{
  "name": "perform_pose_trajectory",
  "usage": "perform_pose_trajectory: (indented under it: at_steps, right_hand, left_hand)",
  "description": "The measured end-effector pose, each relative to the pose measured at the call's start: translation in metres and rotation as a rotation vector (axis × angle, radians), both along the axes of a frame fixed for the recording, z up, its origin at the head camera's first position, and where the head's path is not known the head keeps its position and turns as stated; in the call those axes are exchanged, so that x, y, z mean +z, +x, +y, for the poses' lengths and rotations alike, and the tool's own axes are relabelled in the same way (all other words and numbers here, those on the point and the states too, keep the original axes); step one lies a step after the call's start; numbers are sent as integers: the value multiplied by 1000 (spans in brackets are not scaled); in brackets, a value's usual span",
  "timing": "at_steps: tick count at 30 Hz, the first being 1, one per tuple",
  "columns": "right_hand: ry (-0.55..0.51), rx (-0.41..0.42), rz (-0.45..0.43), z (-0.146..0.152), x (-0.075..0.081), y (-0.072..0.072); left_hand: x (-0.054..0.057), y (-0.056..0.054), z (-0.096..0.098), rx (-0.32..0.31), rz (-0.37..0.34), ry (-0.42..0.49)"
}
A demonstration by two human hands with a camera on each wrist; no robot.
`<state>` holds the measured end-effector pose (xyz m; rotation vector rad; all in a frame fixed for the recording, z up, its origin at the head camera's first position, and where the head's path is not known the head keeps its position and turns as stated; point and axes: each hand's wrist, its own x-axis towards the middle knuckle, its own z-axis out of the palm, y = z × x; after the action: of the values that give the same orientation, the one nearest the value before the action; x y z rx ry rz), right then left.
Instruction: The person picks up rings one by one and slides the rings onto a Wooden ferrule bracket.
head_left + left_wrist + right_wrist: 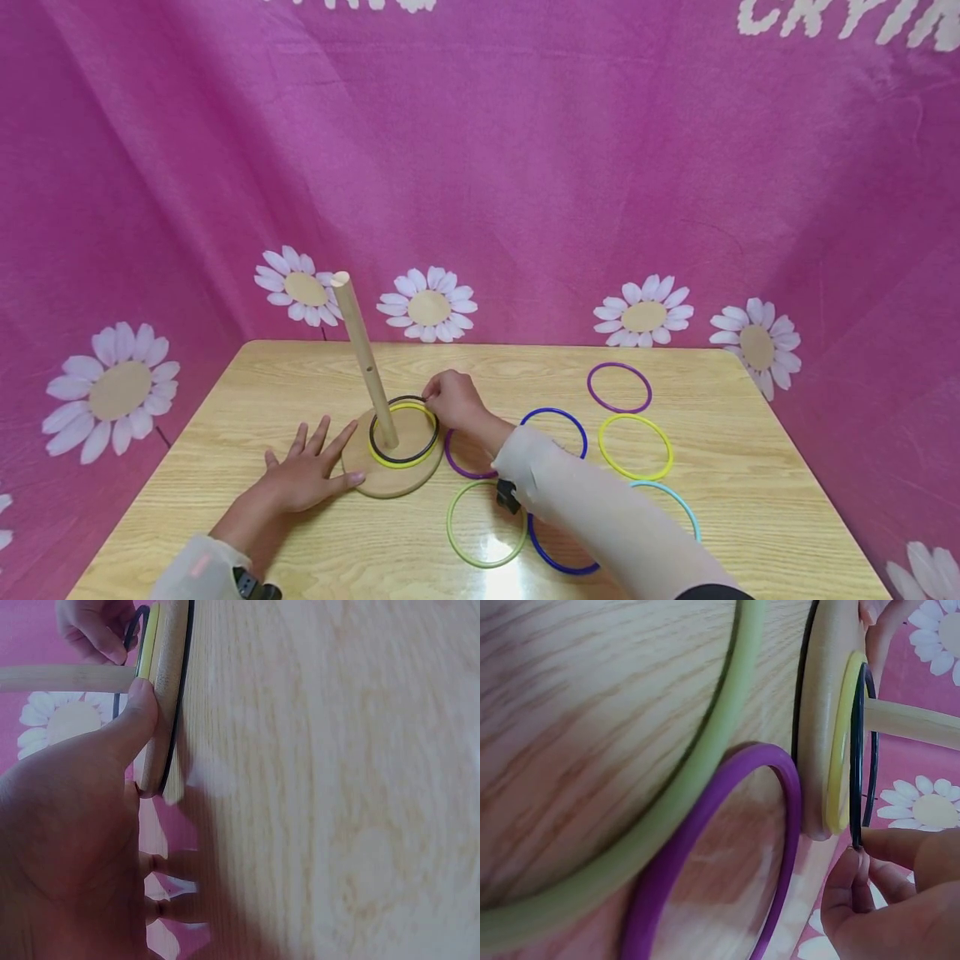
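A wooden post [362,350] rises from a round wooden base [390,483] on the left of the table. Around the foot of the post lies a yellow ring [390,463], resting on the base. My right hand [455,400] pinches a black ring [857,750] at its far right edge; the ring encircles the post just above the yellow one. With fingers spread, my left hand [303,475] rests at the left side of the base. Its thumb [139,712] presses on the base's edge in the left wrist view.
Right of the base lie a purple ring [791,802] and a light green ring [450,533], partly under my right arm. Farther right are two blue rings, a light blue ring [686,506], a yellow ring [670,454] and another purple ring [649,392]. A pink flowered cloth [525,208] hangs behind the table.
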<state>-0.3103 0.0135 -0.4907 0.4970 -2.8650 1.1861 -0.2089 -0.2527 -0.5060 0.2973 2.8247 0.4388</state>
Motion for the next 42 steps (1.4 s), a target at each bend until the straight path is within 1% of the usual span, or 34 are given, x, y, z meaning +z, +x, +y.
perform_pose_trajectory:
  at_steps: [3, 4, 9, 15, 19, 25, 29, 32, 37, 42]
  right_hand:
    - [-3, -1, -12, -1, 0, 2]
    - [-5, -2, -19, -2, 0, 2]
    - [-15, 5, -38, -2, -1, 5]
    - [-13, 15, -28, -1, -4, 5]
    - [-23, 18, -38, 1, -3, 5]
    - [-62, 28, -65, 7, 0, 6]
    - [-72, 23, -60, 15, 2, 3]
    - [-74, 20, -47, 24, 3, 1]
    - [-72, 8, -24, 42, 6, -3]
    - [-103, -17, 0, 62, 12, -5]
  left_hand:
    - [1, 0, 0, -3, 4, -4]
    - [4, 1, 2, -6, -4, -9]
    - [6, 1, 2, -13, 1, -15]
    - [5, 0, 1, -10, -7, 6]
    - [4, 0, 0, -7, -12, 15]
    - [6, 1, 1, -4, -14, 2]
    - [8, 2, 3, -4, -15, 0]
    - [6, 2, 2, -1, -23, -4]
    - [3, 1, 2, -1, -16, -3]
    - [4, 1, 1, -4, -16, 2]
